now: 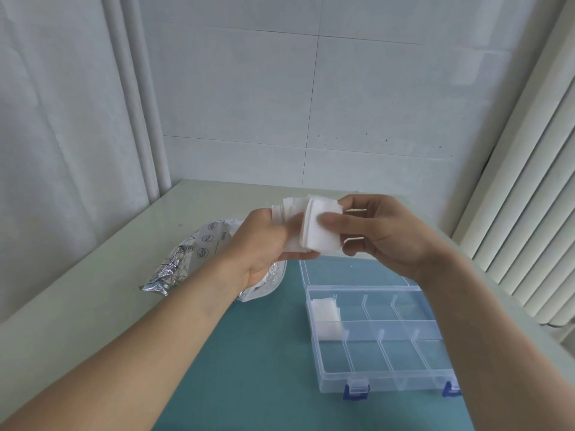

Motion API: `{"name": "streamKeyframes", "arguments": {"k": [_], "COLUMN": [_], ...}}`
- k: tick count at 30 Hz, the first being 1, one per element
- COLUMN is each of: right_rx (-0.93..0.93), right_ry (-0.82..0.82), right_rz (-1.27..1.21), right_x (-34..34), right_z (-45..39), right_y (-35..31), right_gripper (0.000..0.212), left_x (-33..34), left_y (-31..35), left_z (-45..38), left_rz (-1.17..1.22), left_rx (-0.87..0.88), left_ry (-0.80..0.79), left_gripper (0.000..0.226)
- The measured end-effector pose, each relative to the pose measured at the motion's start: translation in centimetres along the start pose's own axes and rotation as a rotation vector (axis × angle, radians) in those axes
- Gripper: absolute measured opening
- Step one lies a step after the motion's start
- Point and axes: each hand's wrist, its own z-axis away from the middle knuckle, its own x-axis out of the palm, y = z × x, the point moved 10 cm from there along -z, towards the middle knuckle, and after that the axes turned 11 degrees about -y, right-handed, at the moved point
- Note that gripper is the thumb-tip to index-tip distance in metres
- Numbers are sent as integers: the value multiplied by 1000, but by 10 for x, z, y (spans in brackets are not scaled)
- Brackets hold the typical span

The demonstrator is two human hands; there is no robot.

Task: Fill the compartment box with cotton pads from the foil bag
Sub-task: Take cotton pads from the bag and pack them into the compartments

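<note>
Above teal mat (264, 353), left hand (258, 244) and right hand (382, 234) pinch cotton pads (317, 231), raised.

Soft, even daylight, cool cast; faint shadows; mild glare on wall tiles (389, 88); wide-angle bending at edges; slight overall softness.

One bag (186, 262), one box (379, 343) with two blue latches (356, 391), two hands (261, 244), one held stack of pads (314, 228); compartments hold two pad piles (325, 309).
</note>
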Motion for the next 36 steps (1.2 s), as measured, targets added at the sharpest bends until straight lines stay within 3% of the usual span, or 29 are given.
{"name": "streamKeyframes", "arguments": {"k": [7, 11, 14, 20, 24, 27, 32, 36], "right_rx": [31, 17, -8, 47, -16, -63, 87, 164], "right_ry": [250, 363, 419, 367, 419, 345, 230, 147], "right_rz": [157, 224, 299, 385, 400, 376, 345, 363], "right_x": [-8, -16, -23, -22, -27, -25, -30, -29], "right_z": [0, 3, 4, -1, 4, 4, 5, 11], "right_y": [9, 8, 6, 12, 0, -7, 8, 9], "right_gripper": [27, 31, 28, 24, 22, 20, 20, 28], "left_x": [-4, 3, 10, 7, 0, 1, 19, 19], "left_y": [-4, -4, 0, -2, -4, -3, -3, -4], "left_z": [1, -1, 0, -1, -2, -1, 1, 0], "left_rz": [39, 160, 173, 108, 141, 102, -73, -56], "left_rx": [-10, -60, -44, -25, -28, -33, -34, -32], "left_ry": [103, 32, -32, -25, 32, 6, -108, -85], "left_gripper": [14, 35, 35, 31, 31, 29, 34, 36]}}
